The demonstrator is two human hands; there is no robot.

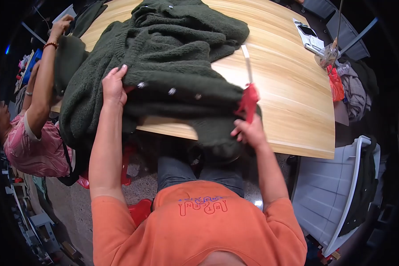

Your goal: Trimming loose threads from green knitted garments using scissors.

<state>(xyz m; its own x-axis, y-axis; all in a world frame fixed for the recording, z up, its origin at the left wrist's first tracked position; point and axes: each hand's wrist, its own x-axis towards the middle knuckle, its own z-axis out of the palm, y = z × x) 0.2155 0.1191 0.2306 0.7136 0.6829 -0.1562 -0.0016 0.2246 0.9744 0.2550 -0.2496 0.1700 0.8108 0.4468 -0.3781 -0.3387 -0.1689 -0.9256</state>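
Holding the green cardigan (177,66) on the table (292,106), my left hand (114,86) is closed on its wool, thumb uppermost and fingers partly hidden. My right hand (250,131) is curled round a red tool (251,99), blurred; whether it also grips the wool, I cannot tell.

Low on my right, a grey bin (326,190) has a dark garment (363,190) along its outer rim; its depth is hidden. Beyond the table's right edge, a red bag (336,86) sits against grey cloth (355,88), contents unclear.

The cardigan's buttoned band runs left to right between my hands, buttons (172,91) facing up, while its bulk spreads away from me, leaning left. The tool's pale blade points away from me, slightly left.

Wool droops over the near edge towards my lap. Bare wood gives room from the tool rightwards, up to the phone (307,30) near the far right edge. On my left, a co-worker (35,142) in pink sits close.
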